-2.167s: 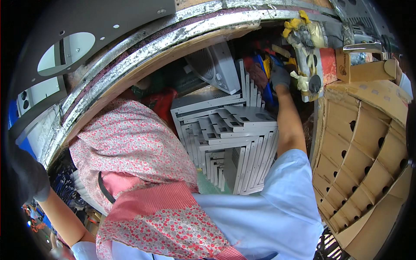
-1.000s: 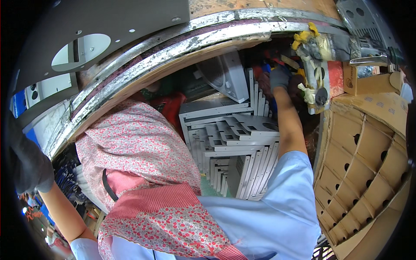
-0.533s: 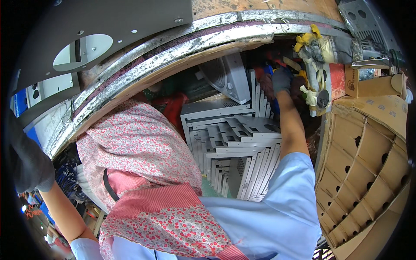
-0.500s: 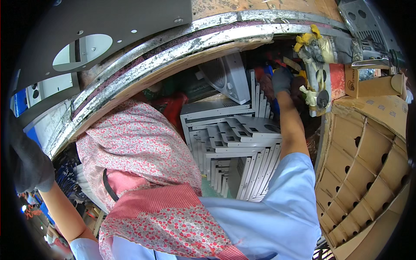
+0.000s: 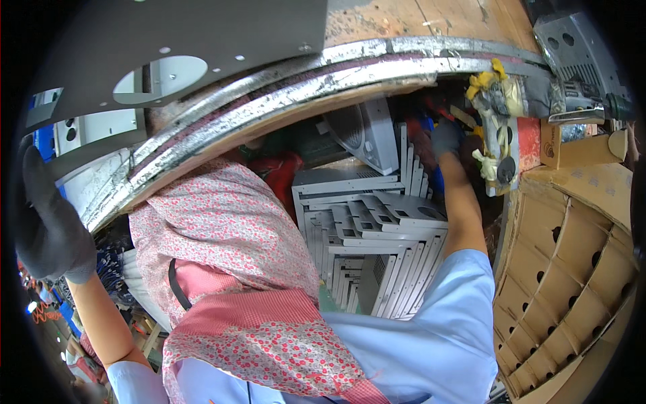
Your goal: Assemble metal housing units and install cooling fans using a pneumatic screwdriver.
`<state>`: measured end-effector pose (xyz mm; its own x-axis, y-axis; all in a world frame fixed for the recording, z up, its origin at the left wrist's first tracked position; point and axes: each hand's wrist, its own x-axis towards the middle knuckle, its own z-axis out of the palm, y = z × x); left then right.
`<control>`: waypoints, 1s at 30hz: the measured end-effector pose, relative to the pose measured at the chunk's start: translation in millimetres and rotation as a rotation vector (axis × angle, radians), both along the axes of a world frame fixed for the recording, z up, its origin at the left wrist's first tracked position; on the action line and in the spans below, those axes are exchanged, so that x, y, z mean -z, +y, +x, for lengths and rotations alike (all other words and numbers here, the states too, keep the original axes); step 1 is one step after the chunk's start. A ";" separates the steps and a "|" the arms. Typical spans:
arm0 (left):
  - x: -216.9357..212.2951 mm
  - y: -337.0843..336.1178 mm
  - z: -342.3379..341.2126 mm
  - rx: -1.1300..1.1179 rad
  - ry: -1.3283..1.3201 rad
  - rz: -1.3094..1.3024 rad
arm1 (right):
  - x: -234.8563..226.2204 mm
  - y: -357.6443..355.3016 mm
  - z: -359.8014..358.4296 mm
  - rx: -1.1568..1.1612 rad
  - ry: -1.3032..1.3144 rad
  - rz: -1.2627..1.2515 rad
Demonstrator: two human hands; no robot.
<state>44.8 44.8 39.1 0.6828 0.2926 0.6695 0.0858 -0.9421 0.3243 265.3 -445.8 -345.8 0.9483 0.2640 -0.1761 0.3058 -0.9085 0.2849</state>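
Grey-gloved left hand [image 5: 55, 222], right hand [image 5: 445, 139] beneath one bench [image 5: 431, 21], both grips unclear, one carton [image 5: 580, 180]

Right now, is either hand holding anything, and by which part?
Nothing shows in the left hand; the right hand is under the workbench, its grip too dim to tell.

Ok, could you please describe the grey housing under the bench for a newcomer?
Find the workbench's long metal edge. Beneath it, left of the right hand, a grey housing shows tilted above the stacked metal panels; unlike them, it has a rounded grille.
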 end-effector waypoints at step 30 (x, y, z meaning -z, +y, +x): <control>7.4 -6.5 3.8 0.042 0.034 0.024 | 17.1 -22.9 5.1 0.560 0.071 0.285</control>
<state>48.6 38.3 31.7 0.7163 0.2474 0.6524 0.0568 -0.9526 0.2988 270.4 -468.7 -362.9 0.9450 -0.2230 -0.2392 -0.2285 -0.9735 0.0047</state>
